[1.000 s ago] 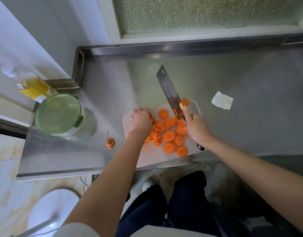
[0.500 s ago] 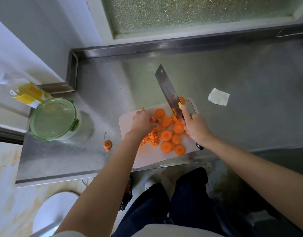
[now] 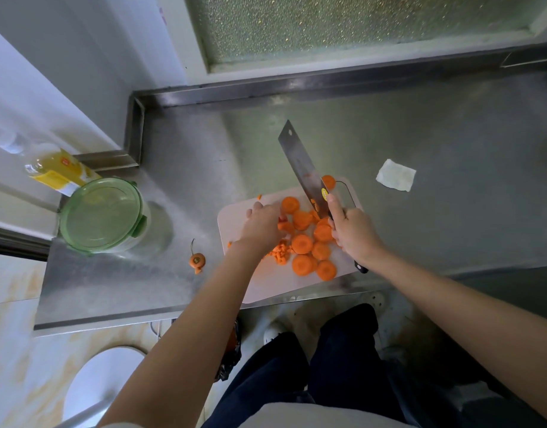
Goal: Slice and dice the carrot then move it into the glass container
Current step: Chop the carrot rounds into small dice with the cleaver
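Several round carrot slices (image 3: 303,244) lie on a pale cutting board (image 3: 266,282) at the counter's front edge, with a small heap of diced carrot (image 3: 279,252) beside them. My left hand (image 3: 261,228) is over the board's left part, fingers curled down onto a carrot piece. My right hand (image 3: 354,231) grips the black handle of a cleaver (image 3: 301,168), index finger along the blade, which is raised and points away. The glass container (image 3: 103,216) with a green lid stands closed at the left.
A cut-off carrot top (image 3: 197,260) lies on the steel counter (image 3: 436,211) between container and board. A folded white cloth (image 3: 395,179) sits at the right. A yellow bottle (image 3: 54,169) stands behind the container. A raised steel rim runs along the back.
My left hand has shifted slightly right and forward over the carrot pieces. The cleaver stays raised in my right hand, nearly unchanged.
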Motion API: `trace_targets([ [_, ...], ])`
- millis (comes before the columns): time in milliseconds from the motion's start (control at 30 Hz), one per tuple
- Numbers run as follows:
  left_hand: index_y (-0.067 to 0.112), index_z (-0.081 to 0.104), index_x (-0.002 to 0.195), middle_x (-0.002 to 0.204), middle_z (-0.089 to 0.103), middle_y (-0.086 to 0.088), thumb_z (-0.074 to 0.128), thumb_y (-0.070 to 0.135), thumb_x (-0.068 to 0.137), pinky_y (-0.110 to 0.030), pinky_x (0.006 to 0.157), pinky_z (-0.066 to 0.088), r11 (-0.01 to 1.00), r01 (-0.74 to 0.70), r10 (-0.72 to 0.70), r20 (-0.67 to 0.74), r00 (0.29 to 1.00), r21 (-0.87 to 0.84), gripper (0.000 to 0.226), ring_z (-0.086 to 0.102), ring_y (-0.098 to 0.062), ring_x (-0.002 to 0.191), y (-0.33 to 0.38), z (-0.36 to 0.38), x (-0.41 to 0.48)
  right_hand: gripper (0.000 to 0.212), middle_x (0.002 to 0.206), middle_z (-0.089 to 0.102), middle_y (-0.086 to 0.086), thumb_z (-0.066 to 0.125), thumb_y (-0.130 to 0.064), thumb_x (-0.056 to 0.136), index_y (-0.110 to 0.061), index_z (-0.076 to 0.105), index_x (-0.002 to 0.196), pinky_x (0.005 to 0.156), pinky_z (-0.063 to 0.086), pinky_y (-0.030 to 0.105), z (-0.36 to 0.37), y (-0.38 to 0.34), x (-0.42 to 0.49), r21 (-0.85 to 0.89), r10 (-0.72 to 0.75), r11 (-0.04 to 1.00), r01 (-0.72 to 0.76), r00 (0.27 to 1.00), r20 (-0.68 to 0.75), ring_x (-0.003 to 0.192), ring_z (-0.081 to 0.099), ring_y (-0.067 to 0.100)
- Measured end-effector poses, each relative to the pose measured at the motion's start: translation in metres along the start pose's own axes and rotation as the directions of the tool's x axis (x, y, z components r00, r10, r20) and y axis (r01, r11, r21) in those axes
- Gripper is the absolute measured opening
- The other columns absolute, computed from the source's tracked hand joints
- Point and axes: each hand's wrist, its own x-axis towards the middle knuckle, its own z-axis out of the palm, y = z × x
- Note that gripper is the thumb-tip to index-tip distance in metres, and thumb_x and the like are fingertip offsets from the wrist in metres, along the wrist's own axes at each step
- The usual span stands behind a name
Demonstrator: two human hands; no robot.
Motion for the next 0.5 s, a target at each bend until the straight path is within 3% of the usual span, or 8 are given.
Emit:
trace_targets([
  [133,0.011,0.057,0.096,0.089,0.051,0.004,0.069,0.015,0.080,-0.021,0.070,0.022,0.984,-0.101,0.052,-0.305,0.951,-0.147,0.021,0.045,-0.016,0.091,0.003,-0.008,-0.022,0.063,0.044,0.043,-0.001,0.032,-0.055,0.097,-0.012,0.047,0.053,0.050,0.030,0.028,-0.001,-0.004,-0.007,0.016,0.029,0.999,-0.029,1.000,-0.004,0.045,0.040,0.016],
  [233,0.013,0.051,0.087,0.084,0.055,0.004,0.071,0.009,0.079,-0.022,0.072,0.033,0.890,-0.209,-0.034,-0.517,0.856,-0.405,0.022,0.050,-0.016,0.084,-0.008,-0.010,-0.040,0.060,0.035,0.039,-0.007,0.034,-0.053,0.097,-0.016,0.043,0.051,0.047,0.029,0.026,0.004,-0.010,-0.020,0.057,0.049,0.997,-0.051,0.998,0.031,0.036,0.037,0.009],
  [367,0.014,0.045,0.089,0.079,0.050,0.018,0.067,0.011,0.085,-0.011,0.068,0.036,0.767,-0.139,-0.337,-0.578,0.743,-0.626,0.023,0.051,0.001,0.076,-0.031,-0.010,-0.065,0.057,0.040,0.035,-0.006,0.037,-0.058,0.094,-0.016,0.040,0.056,0.037,0.025,0.021,0.030,-0.011,-0.043,0.093,0.083,0.990,-0.103,0.978,0.192,0.033,0.031,0.009],
  [500,0.012,0.042,0.090,0.080,0.048,0.013,0.065,0.011,0.086,-0.016,0.069,0.036,0.680,-0.140,-0.511,-0.602,0.614,-0.719,0.023,0.048,-0.018,0.079,-0.052,-0.007,-0.084,0.055,0.050,0.040,0.000,0.041,-0.061,0.090,-0.017,0.044,0.058,0.044,0.025,0.024,0.071,-0.006,-0.065,-0.040,0.032,0.999,-0.022,0.960,0.277,0.043,0.036,0.012],
])
